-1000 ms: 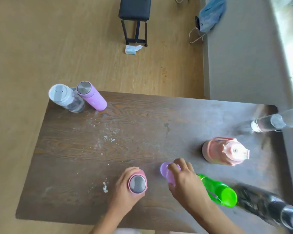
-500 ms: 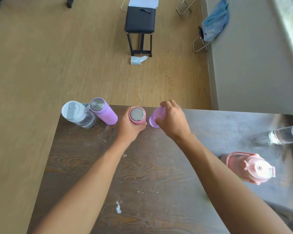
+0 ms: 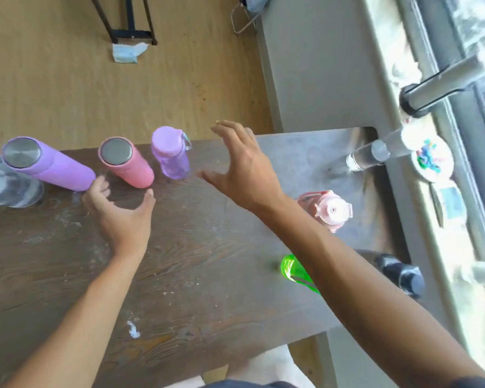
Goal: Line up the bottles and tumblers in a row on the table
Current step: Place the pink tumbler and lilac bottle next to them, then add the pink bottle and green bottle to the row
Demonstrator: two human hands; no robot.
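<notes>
Far edge, left to right: clear bottle [image 3: 9, 180], purple tumbler [image 3: 48, 163], pink tumbler [image 3: 126, 163], lilac bottle [image 3: 171, 155], close together.
Unplaced, right side: clear tumbler [image 3: 375, 154], pink jug [image 3: 326, 210], green bottle [image 3: 294, 271], black bottle [image 3: 398, 273].
Left hand [image 3: 121, 217], right hand [image 3: 244, 169]: fingers spread, empty.
Risks: pink tumbler knocked by left fingertips; green bottle toppled by right forearm; row near far edge, fall likely.

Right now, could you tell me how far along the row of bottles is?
Four stand along the far edge, ending with the pink tumbler and lilac bottle. Both hands, left and right, are open and empty. The peach jug, green bottle and others remain.
</notes>
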